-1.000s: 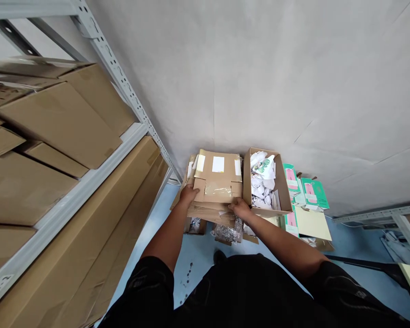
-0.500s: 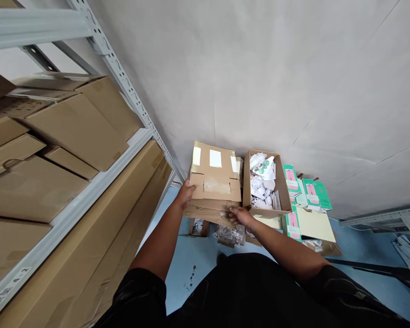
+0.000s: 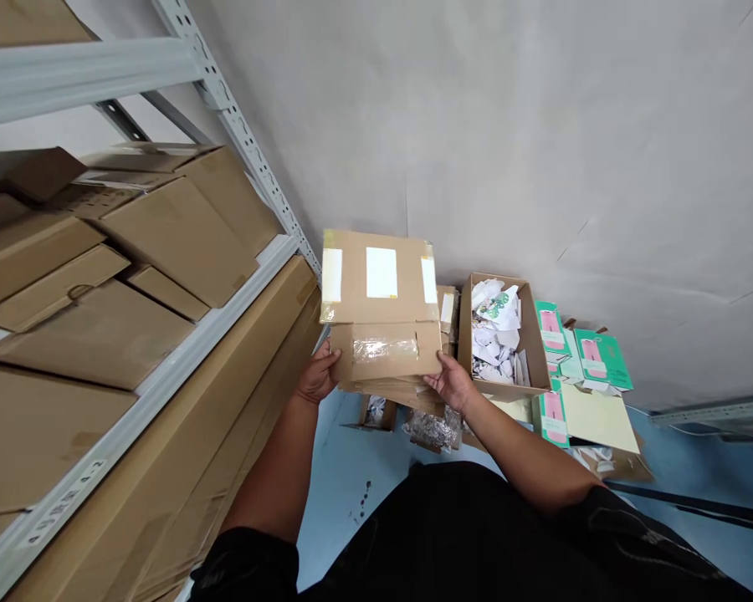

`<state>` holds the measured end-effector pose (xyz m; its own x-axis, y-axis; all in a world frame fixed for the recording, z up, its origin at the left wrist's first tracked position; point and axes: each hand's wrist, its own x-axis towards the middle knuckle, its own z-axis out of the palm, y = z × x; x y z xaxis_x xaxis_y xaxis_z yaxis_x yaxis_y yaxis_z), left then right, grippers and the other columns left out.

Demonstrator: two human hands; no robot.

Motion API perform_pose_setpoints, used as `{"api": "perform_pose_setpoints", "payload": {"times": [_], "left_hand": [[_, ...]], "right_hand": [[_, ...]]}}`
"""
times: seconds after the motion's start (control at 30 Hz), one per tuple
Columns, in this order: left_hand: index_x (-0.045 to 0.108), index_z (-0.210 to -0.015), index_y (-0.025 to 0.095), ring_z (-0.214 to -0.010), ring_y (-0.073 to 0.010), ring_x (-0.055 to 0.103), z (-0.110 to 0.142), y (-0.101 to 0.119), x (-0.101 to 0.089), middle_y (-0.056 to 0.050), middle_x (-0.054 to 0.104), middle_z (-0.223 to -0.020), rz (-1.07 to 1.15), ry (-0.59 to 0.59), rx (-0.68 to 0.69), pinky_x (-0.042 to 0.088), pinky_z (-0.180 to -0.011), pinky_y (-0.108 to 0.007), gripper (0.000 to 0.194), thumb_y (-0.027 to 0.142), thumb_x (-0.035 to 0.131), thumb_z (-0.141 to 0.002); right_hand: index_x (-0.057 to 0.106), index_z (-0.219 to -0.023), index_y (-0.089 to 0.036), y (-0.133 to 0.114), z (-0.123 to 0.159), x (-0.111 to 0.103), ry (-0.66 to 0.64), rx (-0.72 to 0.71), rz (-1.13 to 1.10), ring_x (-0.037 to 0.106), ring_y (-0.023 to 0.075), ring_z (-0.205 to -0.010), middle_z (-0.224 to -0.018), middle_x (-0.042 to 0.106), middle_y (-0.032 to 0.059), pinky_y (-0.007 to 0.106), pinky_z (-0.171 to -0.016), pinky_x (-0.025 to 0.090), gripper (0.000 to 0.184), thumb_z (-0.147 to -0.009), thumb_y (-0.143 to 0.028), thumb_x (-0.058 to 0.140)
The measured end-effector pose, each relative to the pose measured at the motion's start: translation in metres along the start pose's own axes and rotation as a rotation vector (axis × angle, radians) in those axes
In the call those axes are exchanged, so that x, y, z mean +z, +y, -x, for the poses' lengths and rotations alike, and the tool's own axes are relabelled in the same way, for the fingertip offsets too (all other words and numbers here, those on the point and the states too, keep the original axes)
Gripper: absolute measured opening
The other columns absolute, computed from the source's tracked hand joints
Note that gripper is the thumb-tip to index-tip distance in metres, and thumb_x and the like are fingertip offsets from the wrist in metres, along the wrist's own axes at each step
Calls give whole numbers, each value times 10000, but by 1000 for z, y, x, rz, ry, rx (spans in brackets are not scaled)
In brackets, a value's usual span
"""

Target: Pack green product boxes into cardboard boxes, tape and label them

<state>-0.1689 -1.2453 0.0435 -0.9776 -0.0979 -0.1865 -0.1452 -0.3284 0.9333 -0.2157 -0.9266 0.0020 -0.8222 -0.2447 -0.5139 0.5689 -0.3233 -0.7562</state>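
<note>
Between my two hands is a stack of flattened cardboard boxes. The top one carries white labels and a strip of clear tape. My left hand grips the left edge, its thumb on top and the fingers hidden beneath. My right hand pinches the right edge near the lower corner. Just right of the stack stands an open cardboard box filled with crumpled white paper. Below the stack, bubble wrap and a small carton with paper show in part.
At left a metal shelf rack holds closed brown cartons, with long cartons under it. Green and pink boxes are piled at right. A grey wall rises behind. A black bar crosses the blue floor at lower right.
The flattened cardboard has come up closer to me and a little left in view. My right hand has shifted its hold up to the top piece's right edge. The view has turned slightly.
</note>
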Motion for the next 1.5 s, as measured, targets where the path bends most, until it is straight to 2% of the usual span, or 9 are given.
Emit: {"api": "perform_pose_setpoints", "payload": {"times": [0.13, 0.23, 0.4, 0.53, 0.77, 1.07, 1.27, 1.37, 1.5], "left_hand": [[569, -1333, 219, -1122, -315, 709, 10, 4, -4, -124, 739, -1188, -52, -79, -109, 583, -949, -433, 694, 455, 820, -730], [584, -1339, 215, -1100, -313, 712, 9, 1, 4, -120, 751, -1144, -108, -107, -117, 576, -942, -430, 703, 455, 810, -719], [627, -1326, 183, -1073, -329, 706, 0, -8, 30, -115, 759, -1118, -164, -171, -100, 559, -930, -438, 707, 374, 751, -657], [603, -1361, 172, -1070, -321, 703, -7, -14, 66, -112, 753, -1129, -172, -235, -104, 555, -929, -422, 725, 402, 701, -681], [583, -1345, 199, -1159, -294, 676, -1, -22, 157, -119, 728, -1240, -243, -227, 2, 544, -983, -389, 708, 570, 757, -767], [633, -1282, 213, -1186, -291, 676, 40, -56, 267, -110, 736, -1247, -266, -322, 58, 534, -1020, -409, 634, 604, 752, -798], [627, -1291, 192, -1085, -291, 706, 87, -102, 358, -105, 757, -1165, -255, -431, 15, 556, -960, -404, 673, 644, 733, -804], [647, -1256, 201, -1027, -293, 716, 112, -129, 416, -84, 768, -1083, -315, -470, -41, 572, -892, -393, 684, 743, 620, -841], [660, -1233, 210, -990, -293, 714, 145, -166, 501, -75, 767, -1007, -392, -586, -65, 569, -851, -381, 702, 791, 562, -851]], "right_hand": [[630, -1037, -234, -19, 10, -6, 7, -120, 10, 753, 300, -953, -1029, 797, 81, 430, -826, 611, 487, -685, -502, 833], [653, -1070, -229, -33, 24, -14, 42, -185, 37, 756, 301, -949, -1051, 803, 80, 423, -863, 598, 532, -648, -472, 869], [664, -1116, -218, -57, 50, -36, 121, -281, 65, 760, 297, -930, -1063, 805, 88, 398, -824, 600, 580, -650, -488, 880], [659, -1146, -217, -72, 68, -65, 159, -310, 61, 763, 295, -918, -1079, 803, 92, 398, -812, 605, 614, -644, -482, 891], [673, -1139, -218, -80, 109, -125, 290, -385, 85, 765, 307, -940, -1096, 800, 93, 415, -824, 611, 552, -686, -468, 865], [700, -1079, -215, -80, 187, -219, 405, -502, 40, 766, 294, -882, -1032, 809, 76, 388, -795, 606, 485, -697, -474, 846], [690, -1090, -223, -63, 262, -315, 505, -532, 37, 763, 282, -883, -1059, 806, 72, 378, -786, 600, 502, -730, -551, 810], [692, -1107, -220, -52, 311, -369, 571, -553, -20, 759, 273, -879, -1054, 806, 71, 376, -805, 595, 523, -725, -555, 818], [709, -1045, -207, -35, 378, -437, 742, -607, -92, 745, 270, -919, -1070, 801, 73, 370, -835, 580, 517, -689, -558, 842]]}}
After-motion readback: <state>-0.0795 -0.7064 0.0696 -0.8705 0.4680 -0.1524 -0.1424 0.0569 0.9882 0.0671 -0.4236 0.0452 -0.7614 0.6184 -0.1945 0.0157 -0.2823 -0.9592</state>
